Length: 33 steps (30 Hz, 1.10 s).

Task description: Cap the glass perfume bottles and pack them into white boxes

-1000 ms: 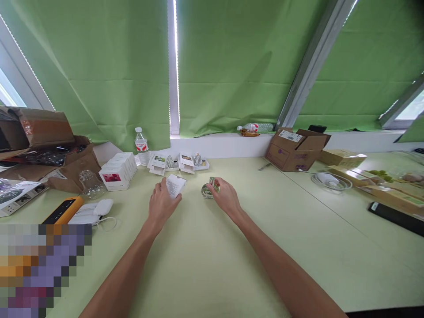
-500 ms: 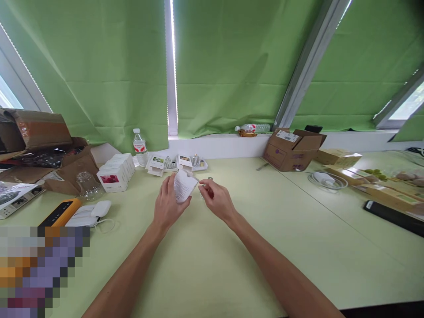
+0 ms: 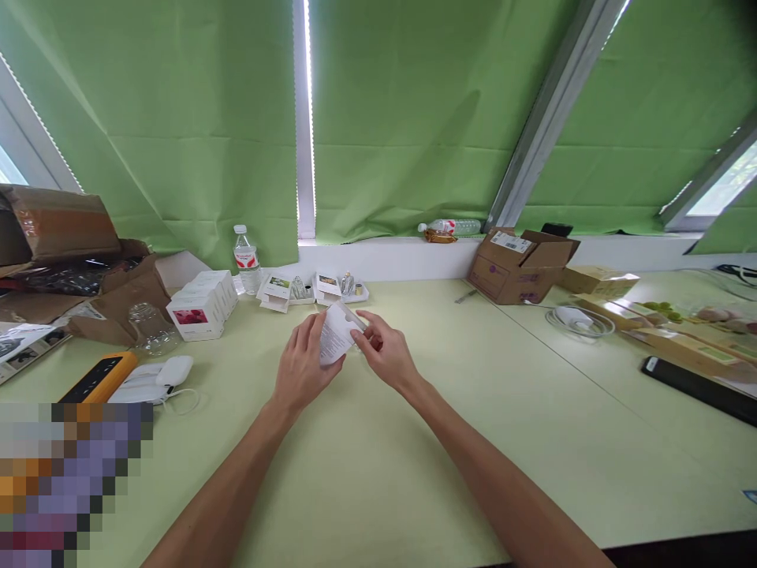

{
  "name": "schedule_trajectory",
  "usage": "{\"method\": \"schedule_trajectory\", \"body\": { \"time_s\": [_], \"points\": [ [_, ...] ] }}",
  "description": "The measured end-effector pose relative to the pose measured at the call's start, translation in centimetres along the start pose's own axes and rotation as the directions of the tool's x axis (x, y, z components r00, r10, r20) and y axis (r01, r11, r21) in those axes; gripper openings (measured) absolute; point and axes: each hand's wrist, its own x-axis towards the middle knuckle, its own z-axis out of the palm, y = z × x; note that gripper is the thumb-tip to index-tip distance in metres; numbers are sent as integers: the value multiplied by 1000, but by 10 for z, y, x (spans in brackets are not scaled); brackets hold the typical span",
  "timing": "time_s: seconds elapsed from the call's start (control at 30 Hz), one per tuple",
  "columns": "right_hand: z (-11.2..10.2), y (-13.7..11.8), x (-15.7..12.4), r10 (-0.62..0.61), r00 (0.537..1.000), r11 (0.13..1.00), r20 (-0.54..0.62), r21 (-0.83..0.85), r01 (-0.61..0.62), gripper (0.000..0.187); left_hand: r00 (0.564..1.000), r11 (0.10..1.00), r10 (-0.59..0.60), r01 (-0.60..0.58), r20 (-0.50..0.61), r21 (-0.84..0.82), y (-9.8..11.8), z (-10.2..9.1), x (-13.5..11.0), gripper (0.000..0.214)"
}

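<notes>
Both hands up over the middle of the table (image 3: 378,473), meeting at a small white box (image 3: 334,341). Left hand (image 3: 303,371) wrapped around the box from behind and below, fingers closed on it, holding it tilted just off the tabletop. Right hand (image 3: 385,356) pinching at the box's right edge, thumb and forefinger narrowed on what looks like a flap or something small and clear there; can't really tell which, too tiny and partly hidden. Behind the hands, near the sill, a little cluster of open white boxes (image 3: 277,290) with small glass bottles (image 3: 348,284) standing among them. Water bottle (image 3: 245,258) upright just left of that cluster, right up against the green curtain (image 3: 206,118). Further left, a stack of white boxes with a pink label (image 3: 198,304), a clear glass jar (image 3: 147,327) beside it, then torn brown cardboard (image 3: 59,237). Orange and black gadget (image 3: 98,377) and a white charger with cord (image 3: 159,377) lying near the left edge. Off to the right, an open cardboard box (image 3: 520,264) by the sill, another plastic bottle (image 3: 453,228) lying flat on the sill, a coiled white cable (image 3: 571,319), and a black bar (image 3: 698,386) well apart from the hands.
</notes>
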Motion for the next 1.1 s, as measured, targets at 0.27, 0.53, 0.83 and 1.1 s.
{"method": "schedule_trajectory", "body": {
  "time_s": [0.27,0.53,0.83,1.1],
  "points": [
    [-3,2,1,-64,998,997,4,-31,65,32,999,999,31,-30,-25,12,0,1,0,76],
    [-1,1,1,-90,995,992,49,-80,93,27,999,996,-29,32,33,-80,-2,4,-1,89],
    [1,1,-2,-221,975,964,-14,-154,216,24,971,912,-226,238,74,-333,2,-6,4,74],
    [-6,6,1,-199,979,979,38,-39,200,20,984,879,-144,177,109,-443,-8,-14,11,58]
  ]
}}
